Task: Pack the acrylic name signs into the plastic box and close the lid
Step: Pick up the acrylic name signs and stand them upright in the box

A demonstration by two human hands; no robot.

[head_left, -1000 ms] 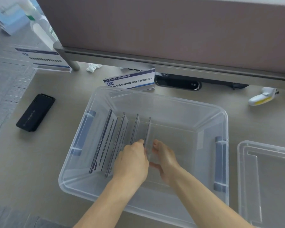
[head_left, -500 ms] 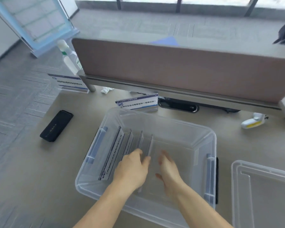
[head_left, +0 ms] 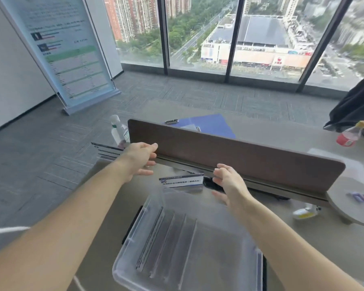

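A clear plastic box [head_left: 229, 267] sits on the desk near me, with several acrylic name signs [head_left: 166, 234] standing on edge in its left half. One more name sign [head_left: 181, 181] with blue and white print stands on the desk just behind the box. My left hand [head_left: 139, 160] hovers open to the left of that sign, fingers spread. Open too, my right hand [head_left: 229, 181] hovers to the sign's right. Neither hand touches it. Another name sign [head_left: 107, 151] stands at the far left of the desk, partly hidden by my left hand. The lid is out of view.
A brown desk divider [head_left: 240, 156] runs across behind the sign. A white bottle [head_left: 119, 131] stands at its left end. A yellow-white handheld tool [head_left: 305, 213] lies at the right, by a round grey stand [head_left: 349, 204]. A red-labelled bottle [head_left: 349, 135] stands beyond the divider.
Both hands have left the box and moved up and forward to either side of the sign behind it. The view has tilted up, so the lid and the black object are out of frame.
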